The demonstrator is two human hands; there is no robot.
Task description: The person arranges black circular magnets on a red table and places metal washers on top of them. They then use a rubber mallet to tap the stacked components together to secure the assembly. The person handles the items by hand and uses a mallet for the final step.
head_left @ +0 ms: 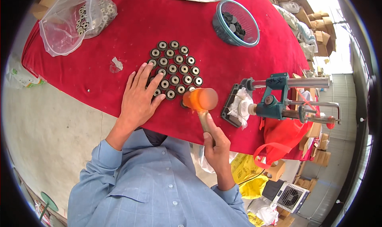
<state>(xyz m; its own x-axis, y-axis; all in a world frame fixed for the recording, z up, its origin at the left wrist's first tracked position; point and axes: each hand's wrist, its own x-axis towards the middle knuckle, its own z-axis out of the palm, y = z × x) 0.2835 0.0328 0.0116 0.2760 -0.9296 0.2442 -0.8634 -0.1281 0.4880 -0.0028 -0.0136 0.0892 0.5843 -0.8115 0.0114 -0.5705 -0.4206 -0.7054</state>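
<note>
Several small black wheels with metal bearing centres [172, 69] lie grouped on the red cloth. My left hand [140, 92] rests flat at the group's left side, fingers spread, its fingertips touching some wheels. A mallet with an orange head [201, 99] is in my right hand [217, 146], which is wrapped round its handle. The mallet's head is blurred and hangs over the near right edge of the group, hiding part of a wheel there.
A teal hand press [274, 97] lies across the table's right side, white wrapping at its base. Behind stand a teal basket of black caps [222, 34] and a clear bag of bearings [63, 32]. A torn scrap [117, 63] lies left of the wheels. A red bag [282, 137] hangs at the right edge.
</note>
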